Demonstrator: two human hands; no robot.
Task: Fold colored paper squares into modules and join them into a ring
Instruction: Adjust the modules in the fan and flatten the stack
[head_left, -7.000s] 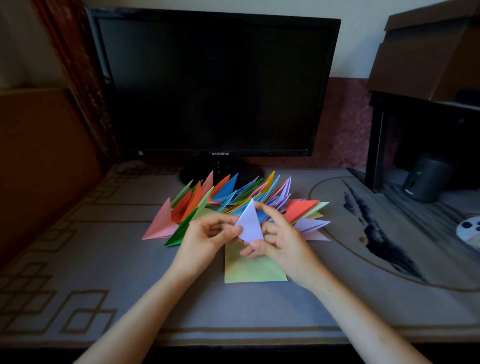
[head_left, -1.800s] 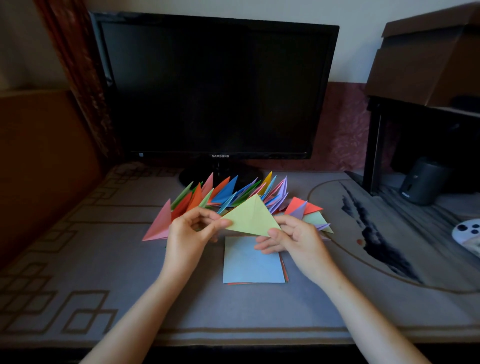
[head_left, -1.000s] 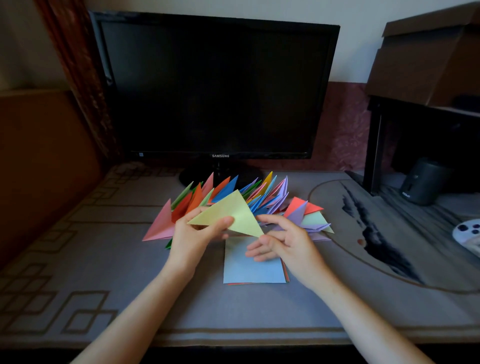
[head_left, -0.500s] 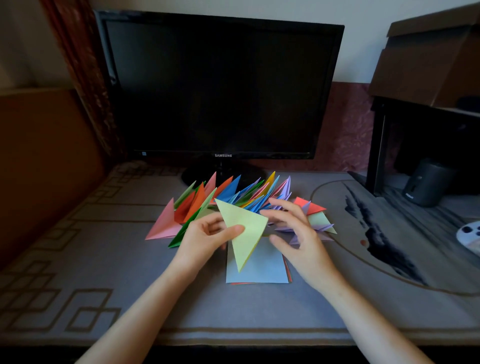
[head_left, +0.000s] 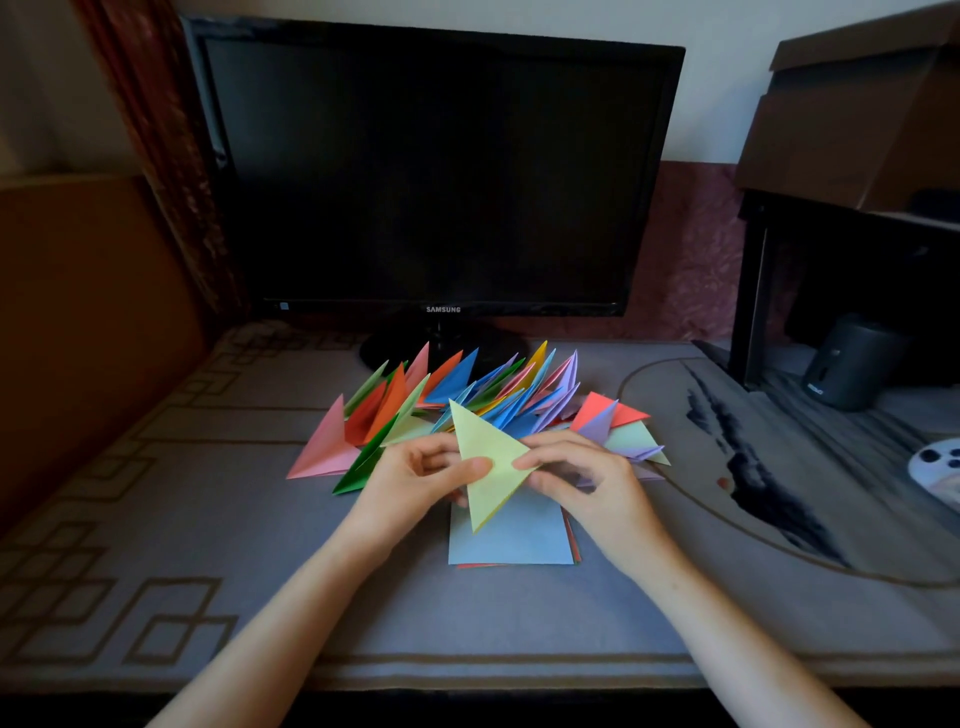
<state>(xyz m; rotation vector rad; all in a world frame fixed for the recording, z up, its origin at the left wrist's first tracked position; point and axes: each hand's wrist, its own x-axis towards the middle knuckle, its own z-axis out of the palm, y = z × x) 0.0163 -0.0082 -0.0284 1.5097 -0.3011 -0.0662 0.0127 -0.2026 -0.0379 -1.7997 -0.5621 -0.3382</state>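
A yellow-green paper triangle (head_left: 485, 465) is held upright above the table, one point down. My left hand (head_left: 415, 478) pinches its left edge with thumb on the front. My right hand (head_left: 582, 478) pinches its right corner with curled fingers. Under the hands lies a stack of flat paper squares (head_left: 519, 540), light blue on top, red edges showing below. Behind the hands, many folded modules (head_left: 467, 395) of several colours are fanned out in a row, from a pink one (head_left: 324, 447) at the left to red, purple and pale green ones (head_left: 618, 426) at the right.
A dark monitor (head_left: 436, 171) on its stand fills the back of the table. A black shelf unit with a cardboard box (head_left: 857, 119) stands at the right, a dark cylinder (head_left: 852, 364) beneath it. A white object (head_left: 935, 467) lies at the right edge. The patterned grey table cover (head_left: 156, 519) spreads underneath.
The purple module from seven seconds ago is gone from my hands; the yellow-green sheet was taken off the stack, folded to a triangle and turned point down. My right hand has now closed on its corner.
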